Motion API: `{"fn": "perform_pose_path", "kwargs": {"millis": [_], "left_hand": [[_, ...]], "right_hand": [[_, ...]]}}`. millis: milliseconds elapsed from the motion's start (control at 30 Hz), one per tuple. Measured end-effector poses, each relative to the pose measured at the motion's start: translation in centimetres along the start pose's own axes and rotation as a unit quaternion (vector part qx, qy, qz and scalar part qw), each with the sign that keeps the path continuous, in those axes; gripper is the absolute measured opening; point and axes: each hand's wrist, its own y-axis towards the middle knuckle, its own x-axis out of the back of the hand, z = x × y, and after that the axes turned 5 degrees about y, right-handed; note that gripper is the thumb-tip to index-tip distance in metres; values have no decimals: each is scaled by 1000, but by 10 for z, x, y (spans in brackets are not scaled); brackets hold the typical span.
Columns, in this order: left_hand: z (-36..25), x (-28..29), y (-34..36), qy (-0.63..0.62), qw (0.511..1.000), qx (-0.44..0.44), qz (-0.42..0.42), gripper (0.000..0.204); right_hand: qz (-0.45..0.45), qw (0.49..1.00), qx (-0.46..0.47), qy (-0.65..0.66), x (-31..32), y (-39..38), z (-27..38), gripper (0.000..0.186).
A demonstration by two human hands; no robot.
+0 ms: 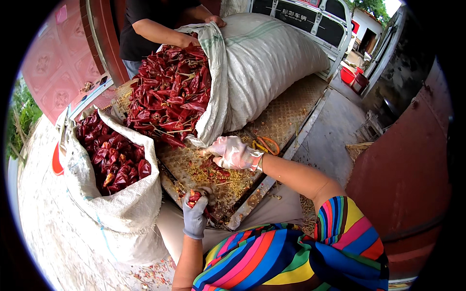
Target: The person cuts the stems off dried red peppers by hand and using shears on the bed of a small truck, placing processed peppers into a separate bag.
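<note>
My left hand (194, 218), in a grey glove, is closed around dried red chili peppers (194, 198) low over the near end of a rusty metal truck bed. Farther off and to the right, my right hand (235, 153) wears a white and pink patterned glove. Its fingers look pinched together, pointing left, just below the mouth of a big white woven sack (272, 63); what lies between them is hard to see. From that sack a large heap of dried chilies (167, 94) spills toward me. Loose chili bits and yellow seeds (194, 173) cover the metal between my hands.
An upright white sack (128, 218) full of darker chilies (114, 160) stands at my left. Orange-handled scissors (266, 144) lie by my right wrist. Across the heap, another person's arm (162, 33) reaches to the big sack. A metal rail (303, 127) edges the bed on the right.
</note>
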Motion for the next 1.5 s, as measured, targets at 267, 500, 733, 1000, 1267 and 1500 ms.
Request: {"fn": "perform_pose_path", "kwargs": {"millis": [267,500,733,1000,1267,1500], "left_hand": [[-10,-13,16,219,965,-140,17,29],[-7,-10,12,230,967,-107,20,35],[-16,-19,16,150,988,-32,36,38],[-6,-6,12,107,994,7,29,11],[-4,5,13,123,990,8,64,16],[5,-2,13,83,996,-12,20,20]], "right_hand": [[-96,960,127,229,-10,-31,11,38],[-35,967,139,213,9,-36,31,39],[-104,915,154,359,0,-41,36,45],[-156,926,183,291,-19,-46,22,44],[-241,925,186,227,-33,-43,39,21],[-106,704,-75,698,-75,-38,41,15]]}}
